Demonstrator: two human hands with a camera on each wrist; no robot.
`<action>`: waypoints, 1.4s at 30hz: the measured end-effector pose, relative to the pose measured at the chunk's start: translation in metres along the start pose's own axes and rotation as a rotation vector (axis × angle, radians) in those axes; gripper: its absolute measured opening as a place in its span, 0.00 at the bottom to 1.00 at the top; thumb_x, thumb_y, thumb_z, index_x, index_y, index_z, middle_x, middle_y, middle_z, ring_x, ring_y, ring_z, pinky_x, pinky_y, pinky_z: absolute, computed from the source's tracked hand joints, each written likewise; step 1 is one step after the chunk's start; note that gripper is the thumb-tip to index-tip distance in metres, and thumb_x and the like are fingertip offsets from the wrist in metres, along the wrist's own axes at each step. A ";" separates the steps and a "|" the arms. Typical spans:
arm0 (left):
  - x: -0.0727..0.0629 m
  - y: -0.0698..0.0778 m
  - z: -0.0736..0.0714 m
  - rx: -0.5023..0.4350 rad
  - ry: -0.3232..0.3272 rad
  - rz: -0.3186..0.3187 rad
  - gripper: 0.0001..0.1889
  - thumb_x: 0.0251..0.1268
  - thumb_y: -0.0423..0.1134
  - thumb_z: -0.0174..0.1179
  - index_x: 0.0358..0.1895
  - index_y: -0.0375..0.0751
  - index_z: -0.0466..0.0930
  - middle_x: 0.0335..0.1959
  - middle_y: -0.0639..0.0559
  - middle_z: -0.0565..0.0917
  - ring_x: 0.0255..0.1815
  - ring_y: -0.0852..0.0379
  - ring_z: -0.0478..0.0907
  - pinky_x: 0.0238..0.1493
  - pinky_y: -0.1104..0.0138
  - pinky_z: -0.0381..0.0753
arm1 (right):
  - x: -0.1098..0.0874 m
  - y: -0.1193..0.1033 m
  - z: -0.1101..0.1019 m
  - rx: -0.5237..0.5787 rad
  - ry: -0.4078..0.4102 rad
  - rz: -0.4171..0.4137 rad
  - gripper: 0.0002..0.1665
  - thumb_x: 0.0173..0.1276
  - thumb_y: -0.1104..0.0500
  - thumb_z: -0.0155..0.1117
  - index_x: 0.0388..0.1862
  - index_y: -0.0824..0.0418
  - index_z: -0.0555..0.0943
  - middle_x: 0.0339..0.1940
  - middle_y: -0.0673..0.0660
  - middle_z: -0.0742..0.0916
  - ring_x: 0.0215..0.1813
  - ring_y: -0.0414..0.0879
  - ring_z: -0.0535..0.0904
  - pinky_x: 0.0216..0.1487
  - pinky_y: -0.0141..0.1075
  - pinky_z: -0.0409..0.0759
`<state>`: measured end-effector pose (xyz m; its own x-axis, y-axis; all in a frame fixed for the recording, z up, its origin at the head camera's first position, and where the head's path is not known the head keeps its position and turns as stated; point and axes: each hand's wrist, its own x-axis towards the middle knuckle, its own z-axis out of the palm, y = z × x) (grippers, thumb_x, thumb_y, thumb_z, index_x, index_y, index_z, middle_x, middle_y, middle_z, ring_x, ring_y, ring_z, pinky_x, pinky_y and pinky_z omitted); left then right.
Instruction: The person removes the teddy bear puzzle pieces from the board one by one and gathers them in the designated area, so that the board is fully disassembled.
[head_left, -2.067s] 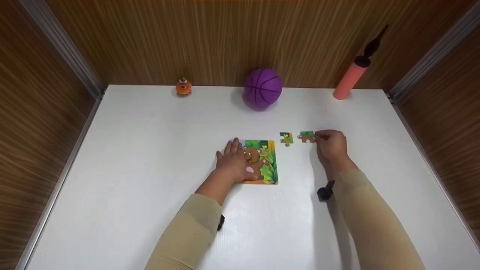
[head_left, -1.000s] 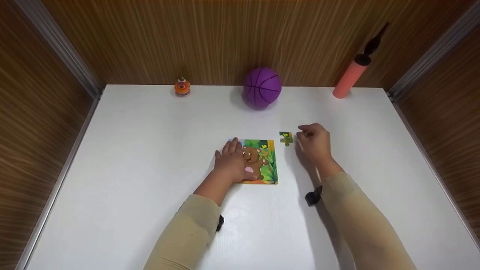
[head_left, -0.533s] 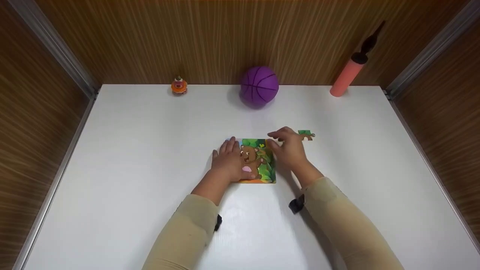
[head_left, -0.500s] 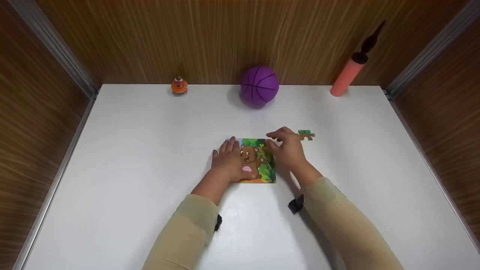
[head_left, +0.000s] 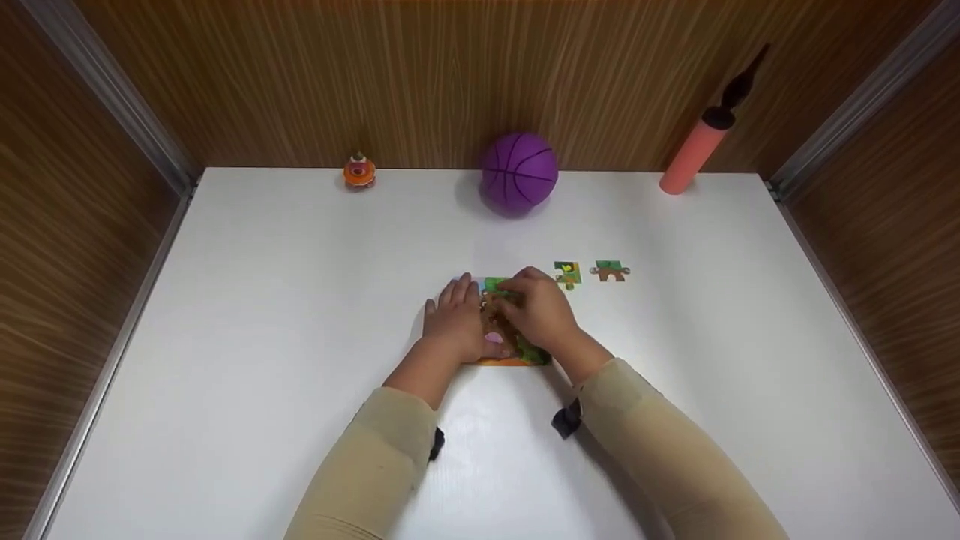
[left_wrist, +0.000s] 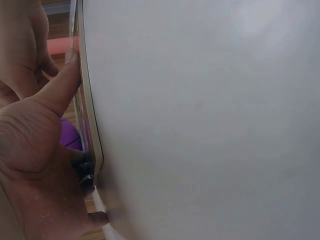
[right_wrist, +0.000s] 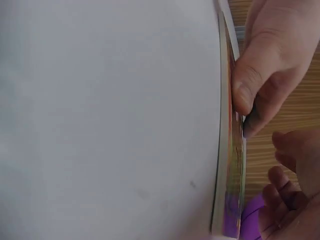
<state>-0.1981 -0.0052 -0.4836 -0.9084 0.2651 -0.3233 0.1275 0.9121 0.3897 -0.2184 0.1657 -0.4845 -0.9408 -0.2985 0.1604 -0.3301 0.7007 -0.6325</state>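
My left hand (head_left: 455, 322) lies flat on a square jigsaw puzzle (head_left: 499, 361) with a brown bear picture, its thumb pressing near the front edge in both wrist views. Over the right half of the puzzle hovers my right hand (head_left: 541, 309), fingers loosely bent; nothing shows between them, and in the right wrist view thumb and fingers (right_wrist: 282, 187) stand apart. It hides much of the bear. Just beyond it lies a green and yellow puzzle piece (head_left: 574, 276). Farther right is a green and brown piece (head_left: 610, 271).
A purple ball (head_left: 519, 174) sits at the back of the white table (head_left: 300, 300). Left of it stands a small orange toy (head_left: 360, 172). A pink pump (head_left: 694, 157) leans on the wooden back wall at the right. Wooden walls enclose the sides.
My right hand has left the edge of the green and brown piece and travelled leftward past the other piece onto the puzzle. Both pieces stay in place. My left hand keeps its position.
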 end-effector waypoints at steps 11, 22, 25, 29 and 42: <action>-0.001 0.000 -0.002 -0.014 0.009 0.005 0.66 0.59 0.68 0.74 0.87 0.36 0.43 0.89 0.44 0.42 0.88 0.45 0.38 0.83 0.41 0.45 | 0.009 -0.002 0.011 0.034 -0.106 0.102 0.12 0.75 0.60 0.71 0.52 0.63 0.92 0.45 0.58 0.89 0.49 0.51 0.83 0.58 0.46 0.82; -0.002 0.000 -0.004 0.010 0.027 0.021 0.67 0.56 0.69 0.75 0.87 0.35 0.44 0.89 0.43 0.44 0.88 0.44 0.41 0.82 0.42 0.49 | 0.011 -0.013 0.019 -0.028 -0.092 0.195 0.11 0.74 0.61 0.70 0.51 0.62 0.92 0.49 0.58 0.89 0.55 0.53 0.84 0.63 0.47 0.81; -0.002 -0.001 -0.005 -0.003 0.021 0.032 0.67 0.57 0.69 0.74 0.87 0.35 0.44 0.89 0.43 0.44 0.88 0.43 0.40 0.82 0.41 0.49 | 0.013 -0.016 0.020 -0.029 -0.099 0.244 0.11 0.74 0.60 0.70 0.51 0.61 0.92 0.50 0.58 0.89 0.57 0.53 0.84 0.65 0.47 0.80; -0.003 -0.007 -0.008 -0.041 0.009 0.037 0.64 0.59 0.66 0.74 0.87 0.37 0.45 0.89 0.44 0.45 0.88 0.43 0.41 0.83 0.41 0.47 | 0.014 -0.020 0.022 -0.015 -0.121 0.288 0.12 0.75 0.61 0.70 0.53 0.61 0.91 0.52 0.58 0.88 0.60 0.53 0.83 0.69 0.47 0.78; 0.004 -0.018 -0.007 -0.125 0.135 -0.006 0.68 0.47 0.60 0.84 0.85 0.33 0.52 0.86 0.42 0.55 0.85 0.42 0.49 0.83 0.48 0.50 | 0.013 -0.017 0.025 0.011 -0.109 0.331 0.11 0.72 0.61 0.71 0.50 0.59 0.91 0.50 0.57 0.86 0.56 0.52 0.82 0.66 0.46 0.78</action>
<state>-0.2070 -0.0229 -0.4865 -0.9552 0.2074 -0.2110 0.0785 0.8652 0.4952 -0.2236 0.1340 -0.4904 -0.9829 -0.1242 -0.1359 -0.0074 0.7642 -0.6449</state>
